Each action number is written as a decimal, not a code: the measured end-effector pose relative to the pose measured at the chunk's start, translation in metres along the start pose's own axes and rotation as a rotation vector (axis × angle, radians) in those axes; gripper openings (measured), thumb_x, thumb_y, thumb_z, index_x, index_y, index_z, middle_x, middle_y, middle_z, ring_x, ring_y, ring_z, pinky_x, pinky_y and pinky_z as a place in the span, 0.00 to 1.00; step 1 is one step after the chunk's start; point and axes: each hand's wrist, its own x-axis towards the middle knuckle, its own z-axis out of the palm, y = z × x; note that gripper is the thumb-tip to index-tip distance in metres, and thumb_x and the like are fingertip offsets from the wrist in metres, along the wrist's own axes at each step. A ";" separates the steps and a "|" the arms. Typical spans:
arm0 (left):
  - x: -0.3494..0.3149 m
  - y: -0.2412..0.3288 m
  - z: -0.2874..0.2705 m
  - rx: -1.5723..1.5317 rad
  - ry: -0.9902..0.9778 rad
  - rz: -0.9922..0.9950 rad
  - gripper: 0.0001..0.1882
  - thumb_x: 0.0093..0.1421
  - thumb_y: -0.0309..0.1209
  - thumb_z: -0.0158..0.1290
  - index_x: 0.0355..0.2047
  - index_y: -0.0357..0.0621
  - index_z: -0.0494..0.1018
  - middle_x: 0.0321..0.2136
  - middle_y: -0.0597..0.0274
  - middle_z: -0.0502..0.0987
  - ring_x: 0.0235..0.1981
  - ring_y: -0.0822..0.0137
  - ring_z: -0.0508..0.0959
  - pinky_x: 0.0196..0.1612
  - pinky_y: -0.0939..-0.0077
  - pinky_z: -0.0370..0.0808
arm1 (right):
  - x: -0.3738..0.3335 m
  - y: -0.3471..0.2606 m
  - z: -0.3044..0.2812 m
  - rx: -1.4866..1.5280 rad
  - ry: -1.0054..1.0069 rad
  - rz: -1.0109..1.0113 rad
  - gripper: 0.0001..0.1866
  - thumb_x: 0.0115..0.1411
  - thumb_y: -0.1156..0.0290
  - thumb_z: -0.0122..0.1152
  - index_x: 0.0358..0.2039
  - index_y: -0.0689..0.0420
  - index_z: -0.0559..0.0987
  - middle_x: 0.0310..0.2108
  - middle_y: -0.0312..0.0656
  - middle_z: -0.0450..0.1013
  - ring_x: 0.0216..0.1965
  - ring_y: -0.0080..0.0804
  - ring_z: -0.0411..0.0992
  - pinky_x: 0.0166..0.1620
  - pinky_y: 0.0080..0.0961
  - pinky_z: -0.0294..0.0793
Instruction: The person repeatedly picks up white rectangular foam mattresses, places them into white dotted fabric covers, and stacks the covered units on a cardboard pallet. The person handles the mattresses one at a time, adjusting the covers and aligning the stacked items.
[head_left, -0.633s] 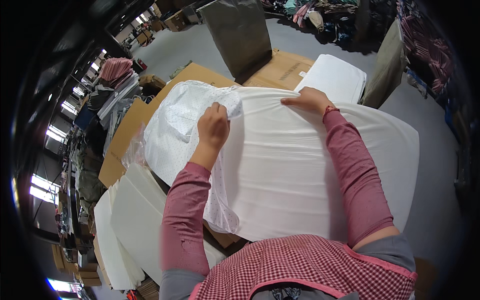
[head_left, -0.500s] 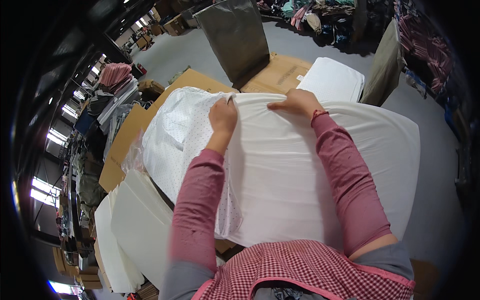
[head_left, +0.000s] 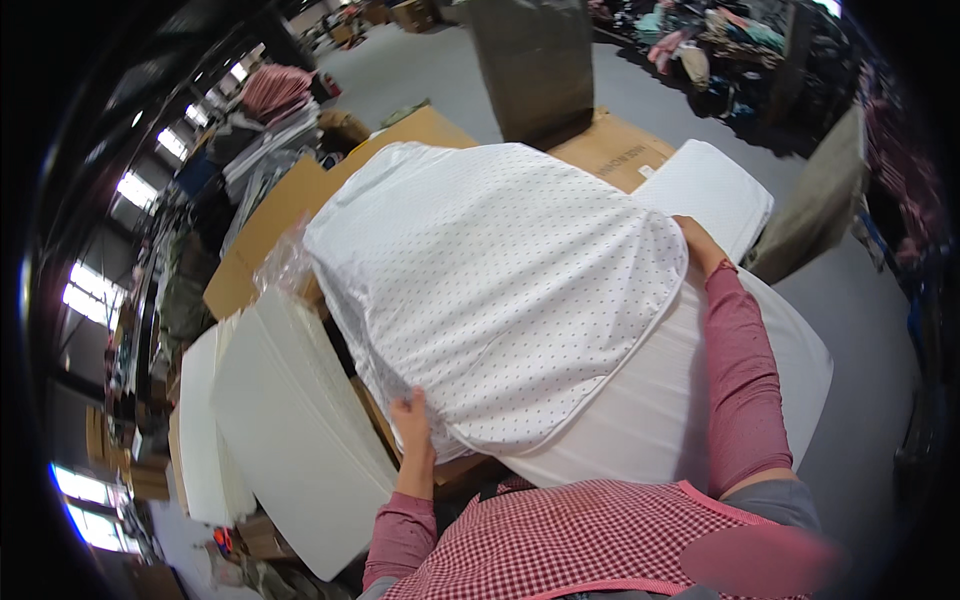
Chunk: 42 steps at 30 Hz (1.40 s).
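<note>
A white fabric cover with small dark dots and a piped edge [head_left: 500, 290] lies spread over a plain white cloth [head_left: 640, 400]. My left hand [head_left: 413, 430] is at the cover's near left edge, fingers closed on the fabric's side. At the right corner, my right hand [head_left: 700, 243] grips the piped edge; its fingers are partly hidden behind the cloth. The plain white cloth shows along the cover's right and near sides.
White sheets [head_left: 290, 430] stand fanned out at the left, beside a cardboard flap [head_left: 270, 240] and clear plastic [head_left: 287, 262]. A folded white stack [head_left: 705, 195] lies at the far right, near a brown carton [head_left: 615, 150]. Two dark upright panels [head_left: 530, 70] rise beyond.
The dotted fabric, bunched on the left before, now spreads rightward across the plain cloth. My right hand has moved right, my left hand down toward me. The view has shifted somewhat.
</note>
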 end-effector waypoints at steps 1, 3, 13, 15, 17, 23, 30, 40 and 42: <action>-0.010 -0.031 0.003 -0.394 -0.277 -0.116 0.25 0.67 0.46 0.49 0.47 0.33 0.67 0.39 0.60 0.74 0.40 0.66 0.74 0.44 0.71 0.73 | 0.002 0.006 0.000 0.106 -0.025 0.042 0.24 0.57 0.57 0.58 0.41 0.68 0.80 0.39 0.53 0.79 0.40 0.39 0.77 0.46 0.31 0.73; -0.029 -0.065 0.017 -0.525 -0.481 0.117 0.20 0.71 0.42 0.42 0.43 0.35 0.72 0.38 0.62 0.77 0.36 0.69 0.75 0.41 0.73 0.73 | 0.005 0.010 0.002 0.332 -0.050 0.139 0.23 0.57 0.59 0.59 0.43 0.68 0.80 0.39 0.50 0.79 0.39 0.36 0.76 0.46 0.29 0.73; -0.105 -0.056 0.022 -0.745 -0.495 -0.146 0.27 0.68 0.22 0.39 0.64 0.46 0.43 0.62 0.51 0.56 0.51 0.53 0.75 0.47 0.52 0.80 | 0.018 -0.047 -0.024 0.398 -0.153 -0.105 0.32 0.62 0.60 0.58 0.60 0.67 0.66 0.57 0.50 0.68 0.57 0.33 0.68 0.58 0.25 0.66; -0.085 -0.047 0.030 -0.839 -0.451 -0.158 0.27 0.66 0.19 0.41 0.64 0.45 0.51 0.59 0.53 0.64 0.53 0.53 0.74 0.48 0.53 0.79 | 0.015 -0.072 -0.028 0.342 -0.190 -0.074 0.31 0.63 0.61 0.56 0.62 0.65 0.64 0.58 0.48 0.68 0.58 0.34 0.66 0.59 0.24 0.65; -0.072 -0.043 0.036 -0.958 -0.515 -0.133 0.26 0.64 0.18 0.43 0.62 0.46 0.59 0.57 0.54 0.69 0.55 0.54 0.73 0.51 0.52 0.77 | 0.009 -0.097 -0.028 0.248 -0.198 -0.158 0.31 0.64 0.63 0.55 0.63 0.63 0.64 0.58 0.48 0.68 0.58 0.33 0.66 0.59 0.24 0.65; -0.111 -0.063 0.028 -0.008 -0.974 -0.077 0.20 0.62 0.29 0.56 0.54 0.40 0.71 0.39 0.62 0.80 0.40 0.67 0.79 0.45 0.72 0.75 | -0.040 -0.133 -0.018 0.372 -0.175 -0.210 0.26 0.63 0.64 0.55 0.59 0.63 0.68 0.54 0.45 0.70 0.55 0.31 0.68 0.57 0.22 0.66; -0.142 -0.075 0.028 -0.198 -0.988 0.107 0.20 0.66 0.35 0.53 0.53 0.34 0.70 0.44 0.62 0.78 0.43 0.73 0.75 0.45 0.79 0.74 | -0.036 -0.182 -0.060 0.172 -0.396 -0.244 0.11 0.61 0.69 0.53 0.41 0.60 0.77 0.40 0.37 0.73 0.42 0.22 0.70 0.48 0.17 0.68; 0.042 0.193 -0.084 -0.910 -0.121 0.178 0.19 0.66 0.40 0.50 0.49 0.40 0.73 0.39 0.61 0.78 0.33 0.69 0.77 0.33 0.72 0.77 | 0.067 -0.383 -0.028 0.272 0.097 -0.792 0.13 0.61 0.69 0.59 0.43 0.62 0.79 0.38 0.36 0.77 0.37 0.20 0.72 0.42 0.19 0.72; 0.069 0.223 -0.128 -0.830 -0.179 0.338 0.22 0.67 0.44 0.48 0.50 0.39 0.71 0.41 0.58 0.78 0.35 0.66 0.78 0.39 0.72 0.79 | 0.051 -0.389 0.005 0.332 0.242 -0.694 0.14 0.61 0.66 0.62 0.42 0.63 0.80 0.37 0.37 0.78 0.35 0.20 0.72 0.40 0.21 0.72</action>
